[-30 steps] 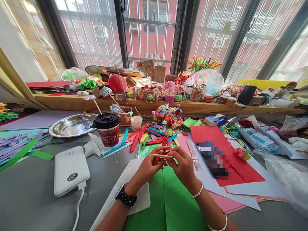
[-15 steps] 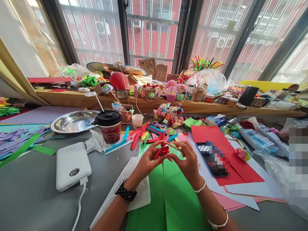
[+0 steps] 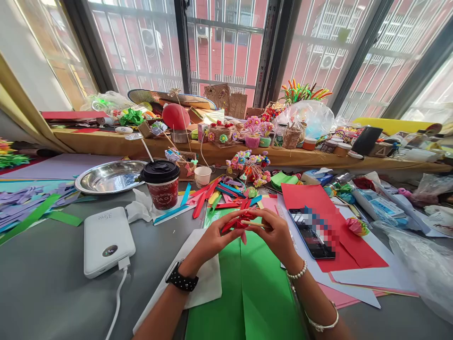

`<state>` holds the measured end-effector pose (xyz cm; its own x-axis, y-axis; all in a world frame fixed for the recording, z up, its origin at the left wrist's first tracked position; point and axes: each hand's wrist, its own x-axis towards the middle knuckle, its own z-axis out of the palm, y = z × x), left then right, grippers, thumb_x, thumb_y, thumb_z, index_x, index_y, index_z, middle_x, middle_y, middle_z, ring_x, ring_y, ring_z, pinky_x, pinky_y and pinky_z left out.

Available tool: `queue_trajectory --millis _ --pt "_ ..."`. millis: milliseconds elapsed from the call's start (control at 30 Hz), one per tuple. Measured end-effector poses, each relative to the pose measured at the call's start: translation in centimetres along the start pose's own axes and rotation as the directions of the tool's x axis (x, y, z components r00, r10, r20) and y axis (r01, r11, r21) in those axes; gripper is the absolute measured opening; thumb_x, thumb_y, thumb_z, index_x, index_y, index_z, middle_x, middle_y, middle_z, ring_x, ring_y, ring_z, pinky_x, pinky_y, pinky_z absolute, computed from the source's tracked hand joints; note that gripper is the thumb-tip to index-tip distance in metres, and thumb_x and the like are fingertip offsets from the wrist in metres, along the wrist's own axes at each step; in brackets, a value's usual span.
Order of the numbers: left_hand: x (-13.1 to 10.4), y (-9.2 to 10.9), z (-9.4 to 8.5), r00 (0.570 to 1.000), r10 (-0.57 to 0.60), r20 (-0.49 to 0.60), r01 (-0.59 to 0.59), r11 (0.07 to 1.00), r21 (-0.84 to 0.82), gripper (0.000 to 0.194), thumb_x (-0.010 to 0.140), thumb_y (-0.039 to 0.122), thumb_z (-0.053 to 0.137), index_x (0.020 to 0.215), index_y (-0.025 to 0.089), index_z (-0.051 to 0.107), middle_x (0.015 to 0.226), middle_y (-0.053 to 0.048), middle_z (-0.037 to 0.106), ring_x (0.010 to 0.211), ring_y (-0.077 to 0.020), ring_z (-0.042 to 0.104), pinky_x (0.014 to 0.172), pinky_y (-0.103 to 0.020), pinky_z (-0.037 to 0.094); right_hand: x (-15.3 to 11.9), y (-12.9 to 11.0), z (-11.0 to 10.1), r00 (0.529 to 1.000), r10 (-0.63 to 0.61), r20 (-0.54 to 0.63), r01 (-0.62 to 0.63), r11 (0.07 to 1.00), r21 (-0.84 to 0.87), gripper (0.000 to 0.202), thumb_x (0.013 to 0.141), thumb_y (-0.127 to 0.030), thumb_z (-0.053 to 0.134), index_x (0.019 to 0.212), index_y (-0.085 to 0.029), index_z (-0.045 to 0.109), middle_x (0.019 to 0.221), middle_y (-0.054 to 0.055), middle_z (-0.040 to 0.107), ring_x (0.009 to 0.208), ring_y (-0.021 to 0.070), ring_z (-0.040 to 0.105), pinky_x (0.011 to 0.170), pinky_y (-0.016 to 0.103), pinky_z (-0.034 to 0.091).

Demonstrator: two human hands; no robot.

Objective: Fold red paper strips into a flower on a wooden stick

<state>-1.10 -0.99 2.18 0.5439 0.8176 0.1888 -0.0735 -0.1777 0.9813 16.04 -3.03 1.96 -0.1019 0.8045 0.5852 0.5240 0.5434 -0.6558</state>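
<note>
A red folded-paper flower (image 3: 245,216) is held up in front of me, above a green paper sheet (image 3: 262,283) with a lengthwise crease. My left hand (image 3: 215,236) pinches the flower from the left, partly covering it. In my right hand (image 3: 274,231) is a thin pale wooden stick (image 3: 257,224), its tip against the flower's middle. The right forefinger reaches over to the red petals. Just behind the flower lies a heap of coloured paper strips (image 3: 215,191).
A lidded cup (image 3: 162,189), steel plate (image 3: 113,175) and cabled white power bank (image 3: 109,243) stand left. To the right, a phone (image 3: 313,233) rests on red paper (image 3: 357,236). A pot of small craft flowers (image 3: 249,167) is behind; a cluttered sill (image 3: 141,150) runs along the windows.
The stick has swung from slanting to nearly level, and the flower has turned in my fingers. My right forefinger has come over toward the petals.
</note>
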Motion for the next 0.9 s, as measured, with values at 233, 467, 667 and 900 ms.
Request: queue_trajectory --millis 233,467,667,900 --pt "0.2 -0.1 0.0 0.999 -0.017 -0.031 0.017 1.0 -0.015 0.062 0.072 0.028 0.057 0.127 0.025 0.029 0.112 -0.009 0.056 0.098 -0.0251 0.054 0.073 -0.032 0.047 -0.1 0.2 0.0 1.0 -0.003 0.011 0.003 1.0 -0.01 0.028 0.074 -0.03 0.058 0.1 -0.02 0.057 0.093 0.004 0.058 0.044 0.0058 0.035 0.041 0.02 0.036" --pt "0.1 0.2 0.1 0.998 -0.058 -0.014 0.058 0.998 -0.009 0.071 0.071 0.028 0.059 0.13 0.023 0.02 0.099 -0.009 0.063 0.087 -0.0221 0.058 0.069 -0.03 0.046 -0.4 0.0 0.1 0.999 -0.04 0.029 0.041 0.998 -0.042 0.032 0.073 -0.029 0.058 0.104 -0.02 0.055 0.091 0.004 0.058 0.046 0.0061 0.037 0.041 0.019 0.037" --pt "0.1 -0.7 0.2 1.0 0.012 -0.007 -0.012 1.0 -0.021 0.067 0.074 0.025 0.056 0.131 0.025 0.02 0.097 -0.007 0.063 0.071 -0.0164 0.06 0.065 -0.029 0.045 -0.3 -0.1 -0.1 0.993 -0.104 0.054 0.105 0.994 -0.016 0.035 0.077 -0.028 0.053 0.111 -0.022 0.051 0.099 0.006 0.056 0.052 0.0077 0.045 0.04 0.018 0.038" --pt "0.2 -0.4 0.6 0.999 0.009 -0.042 -0.01 1.0 -0.016 0.071 0.072 0.026 0.058 0.132 0.023 0.019 0.089 -0.005 0.065 0.075 -0.017 0.059 0.072 -0.029 0.044 -0.5 -0.2 -0.2 0.996 -0.079 0.049 0.081 0.996 -0.03 0.032 0.078 -0.033 0.052 0.107 -0.019 0.055 0.098 0.007 0.058 0.043 0.006 0.04 0.041 0.021 0.037"
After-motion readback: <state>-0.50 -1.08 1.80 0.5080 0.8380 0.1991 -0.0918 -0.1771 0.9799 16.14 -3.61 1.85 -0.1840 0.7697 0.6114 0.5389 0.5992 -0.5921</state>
